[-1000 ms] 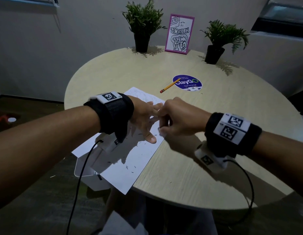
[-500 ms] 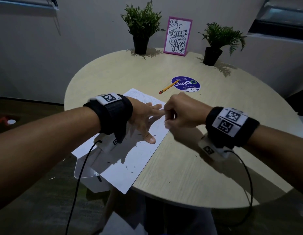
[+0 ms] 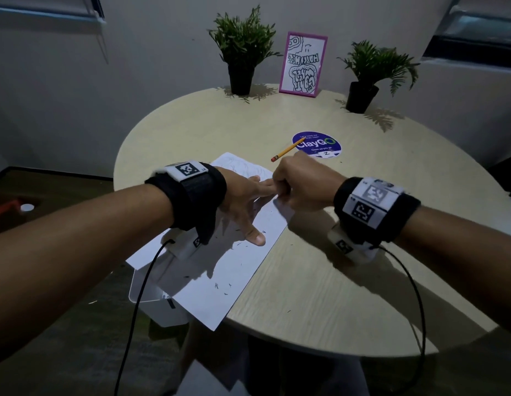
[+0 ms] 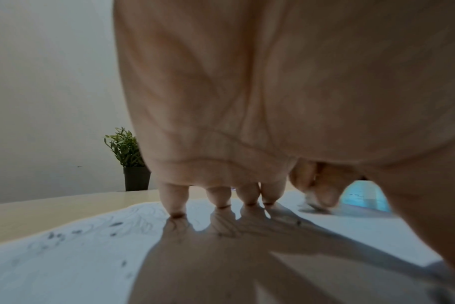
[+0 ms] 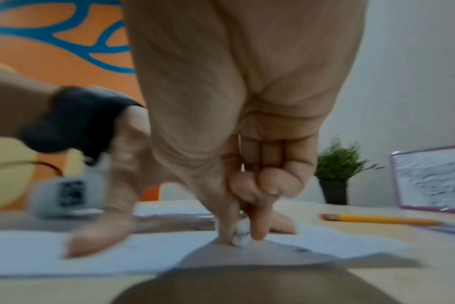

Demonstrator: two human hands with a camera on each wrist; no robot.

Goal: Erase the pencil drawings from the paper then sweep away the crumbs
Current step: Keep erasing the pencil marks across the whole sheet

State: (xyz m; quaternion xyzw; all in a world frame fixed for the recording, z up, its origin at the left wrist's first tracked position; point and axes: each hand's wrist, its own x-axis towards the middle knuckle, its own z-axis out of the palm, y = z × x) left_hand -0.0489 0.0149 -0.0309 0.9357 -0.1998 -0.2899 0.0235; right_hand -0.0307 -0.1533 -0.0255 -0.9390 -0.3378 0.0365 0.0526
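Paper [image 3: 220,270]: white sheet, lying askew on the round table [image 3: 320,281], its near corner overhanging the table edge above a white bin [image 3: 151,298] that is mostly hidden under it. The far part of the sheet is covered by both hands; faint pencil lines [image 4: 96,226] show near the far edge, too pale to read as any figure. Dark crumbs [image 3: 222,287] lie scattered over the near half, a few on the bare table beside it.

Eraser [image 5: 240,235]: small, white, smudged grey; seen only from the right wrist view, blurred, its tip on the paper. In the head view it is hidden by the fist.

Right hand [image 3: 302,184]: thumb and forefinger pinch the eraser, other fingers curled in.

Left hand [image 3: 242,201]: flat, fingers spread and straight, fingertips [image 4: 178,211] pressing the paper, forefinger touching the right hand.

Pencil [image 3: 287,151]: yellow, red-tipped, beyond the hands, its far end on a purple sticker [image 3: 317,144].

Also: two potted plants [image 3: 242,50], framed drawing [image 3: 302,64] at the far edge. Right wrist view blurred throughout.
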